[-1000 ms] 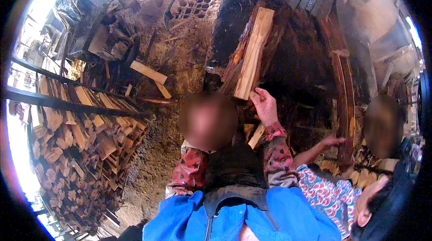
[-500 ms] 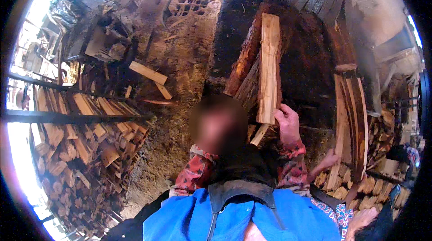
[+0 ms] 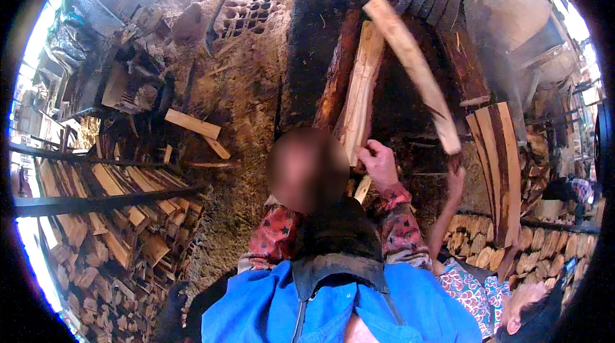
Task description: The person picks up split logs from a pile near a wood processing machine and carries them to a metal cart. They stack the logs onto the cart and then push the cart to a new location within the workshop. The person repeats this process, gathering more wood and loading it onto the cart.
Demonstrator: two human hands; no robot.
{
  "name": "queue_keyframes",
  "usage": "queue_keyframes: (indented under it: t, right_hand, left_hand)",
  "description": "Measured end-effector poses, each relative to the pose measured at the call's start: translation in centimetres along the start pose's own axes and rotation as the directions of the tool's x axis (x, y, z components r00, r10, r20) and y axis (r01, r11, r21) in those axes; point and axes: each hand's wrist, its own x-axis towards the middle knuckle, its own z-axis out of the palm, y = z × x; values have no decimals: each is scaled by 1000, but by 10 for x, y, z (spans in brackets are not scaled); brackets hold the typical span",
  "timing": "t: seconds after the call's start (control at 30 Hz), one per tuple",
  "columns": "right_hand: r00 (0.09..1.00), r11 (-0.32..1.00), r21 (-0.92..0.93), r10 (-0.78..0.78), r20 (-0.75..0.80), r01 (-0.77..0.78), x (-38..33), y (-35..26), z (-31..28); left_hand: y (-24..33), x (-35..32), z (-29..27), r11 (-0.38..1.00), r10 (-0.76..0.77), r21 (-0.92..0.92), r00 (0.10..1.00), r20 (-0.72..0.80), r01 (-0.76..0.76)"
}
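My right hand [image 3: 379,162] closes its fingers on the near right corner of a long split log [image 3: 362,86], pale on its cut face. That log lies pointing away from me, beside a round bark-covered log [image 3: 339,67] on its left. A red patterned sleeve leads to my left hand, which sits under a round blurred patch near the split log's near end; its fingers are hidden. On the right, a co-worker's hand [image 3: 455,173] holds the near end of another split log [image 3: 416,74], which slants up across the dark bay.
Several split logs [image 3: 500,170] stand upright on the right, above a stack of firewood [image 3: 487,243]. A metal rail [image 3: 122,199] crosses the large woodpile [image 3: 102,285] on the left. Two loose wood pieces [image 3: 192,124] lie on the earthen surface. Another person [image 3: 474,292] is close at my right.
The co-worker's arm has risen with a split log from the right group and swung it over the bay. The log at my right hand now tilts differently. The whole view has shifted slightly.
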Motion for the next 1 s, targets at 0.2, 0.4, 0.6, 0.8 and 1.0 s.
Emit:
queue_keyframes:
  t: [0.2, 0.4, 0.6, 0.8, 1.0]
  right_hand:
    - [991, 989, -90, -112, 66, 118, 15, 18, 4]
    - [982, 964, -203, -186, -45, 173, 32, -7, -40]
    - [866, 742, -642, -437, -242, 195, 121, 15, -141]
    - [939, 494, -869, -288, -191, -25, 176, 54, -185]
    - [956, 718, -693, -248, -156, 72, 187, 44, -210]
  left_hand:
    - [5, 25, 23, 983, -120, -130, 987, 105, 133]
    - [36, 26, 32, 997, -64, -41, 992, 106, 69]
    - [49, 62, 53, 994, -69, 96, 980, 186, 51]
    - [17, 88, 76, 963, 119, 237, 991, 62, -130]
    - [14, 101, 55, 991, 122, 45, 991, 56, -124]
